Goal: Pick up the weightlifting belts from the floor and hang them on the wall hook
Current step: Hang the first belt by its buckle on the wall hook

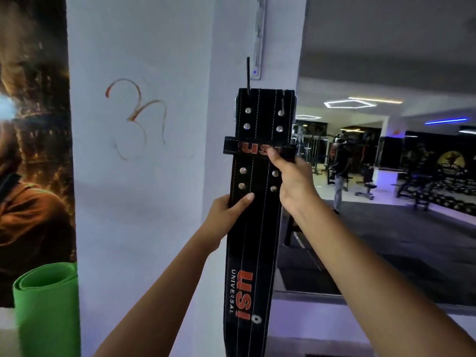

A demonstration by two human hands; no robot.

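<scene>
A black weightlifting belt (257, 228) with orange USI lettering and metal rivets hangs upright against the white pillar. Its buckle end is at the top, level with a thin dark wall hook (248, 73) that sticks up just above the belt's upper edge. My left hand (228, 212) grips the belt's left edge, thumb across the front. My right hand (293, 179) holds the right edge, with fingers on the belt's keeper loop (231, 148). Whether the belt rests on the hook I cannot tell.
The white pillar (154, 176) bears a red scrawl. A rolled green mat (46, 310) stands at the lower left below a wall poster (33, 150). To the right the gym floor opens out, with a person (340, 171), benches and dumbbell racks (438, 186).
</scene>
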